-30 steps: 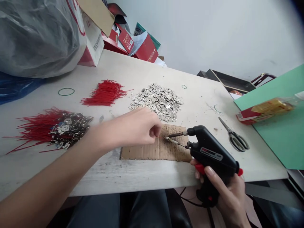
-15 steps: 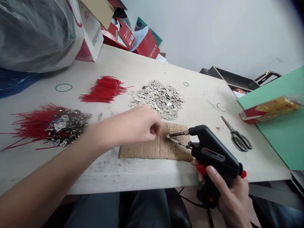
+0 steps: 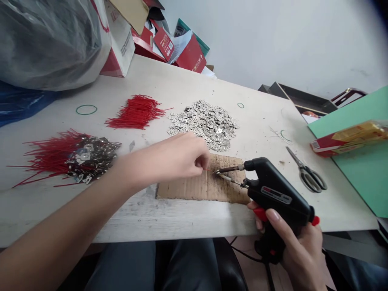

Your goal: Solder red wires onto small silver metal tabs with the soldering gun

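Over a scorched piece of cardboard [image 3: 184, 190], my left hand [image 3: 189, 155] is closed in a pinch on a thin red wire [image 3: 209, 170]. The wire's far end meets the tip of a black soldering gun [image 3: 273, 194], where a small metal piece seems to lie, too small to make out well. My right hand [image 3: 298, 242] wraps round the gun's handle, a finger at its red trigger [image 3: 260, 214]. Behind my left hand lies a heap of small metal tabs [image 3: 203, 121]. A bundle of red wires [image 3: 136, 113] rests left of that heap.
Wires with metal tabs attached [image 3: 87, 155] are piled at the left. Scissors [image 3: 307, 171] and a red-and-yellow packet [image 3: 345, 139] lie to the right. A big plastic bag [image 3: 54, 44] and red boxes [image 3: 190, 54] stand at the back. A cable [image 3: 247, 255] hangs below the table edge.
The whole view has shifted slightly, so everything sits a little further right. Both hands, the wire and the soldering gun keep nearly the same positions relative to the cardboard.
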Demonstrator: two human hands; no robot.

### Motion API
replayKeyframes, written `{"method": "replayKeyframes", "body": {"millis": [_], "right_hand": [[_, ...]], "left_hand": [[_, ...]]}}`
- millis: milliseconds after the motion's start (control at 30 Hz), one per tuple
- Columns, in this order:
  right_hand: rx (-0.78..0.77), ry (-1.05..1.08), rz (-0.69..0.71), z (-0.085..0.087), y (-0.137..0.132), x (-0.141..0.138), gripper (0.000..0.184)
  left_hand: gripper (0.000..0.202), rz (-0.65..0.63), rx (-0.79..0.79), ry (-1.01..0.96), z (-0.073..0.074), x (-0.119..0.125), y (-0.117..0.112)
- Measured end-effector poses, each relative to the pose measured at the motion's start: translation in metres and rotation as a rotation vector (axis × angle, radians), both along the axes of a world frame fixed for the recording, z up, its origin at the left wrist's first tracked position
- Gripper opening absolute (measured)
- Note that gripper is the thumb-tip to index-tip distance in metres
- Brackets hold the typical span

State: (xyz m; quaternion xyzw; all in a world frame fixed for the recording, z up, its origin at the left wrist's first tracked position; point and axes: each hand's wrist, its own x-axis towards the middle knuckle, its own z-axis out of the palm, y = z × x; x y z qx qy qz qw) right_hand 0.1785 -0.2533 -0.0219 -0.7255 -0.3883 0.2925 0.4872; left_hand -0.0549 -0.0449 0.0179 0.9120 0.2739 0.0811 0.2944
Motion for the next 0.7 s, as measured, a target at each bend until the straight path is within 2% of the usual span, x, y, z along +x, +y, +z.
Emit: {"method": "replayKeyframes", "body": {"millis": [233, 700], "right_hand": [[0.022, 0.022, -0.025, 0.0009, 0.0012, -0.0034, 0.031], [0.030, 0.037, -0.027, -0.0005, 0.0001, -0.0030, 0.030]], "left_hand": [[0.028, -0.019, 0.006, -0.032, -0.0051, -0.0010, 0.0013], [0.024, -0.026, -0.055, -0.055, -0.0037, -0.0046, 0.0010]]}}
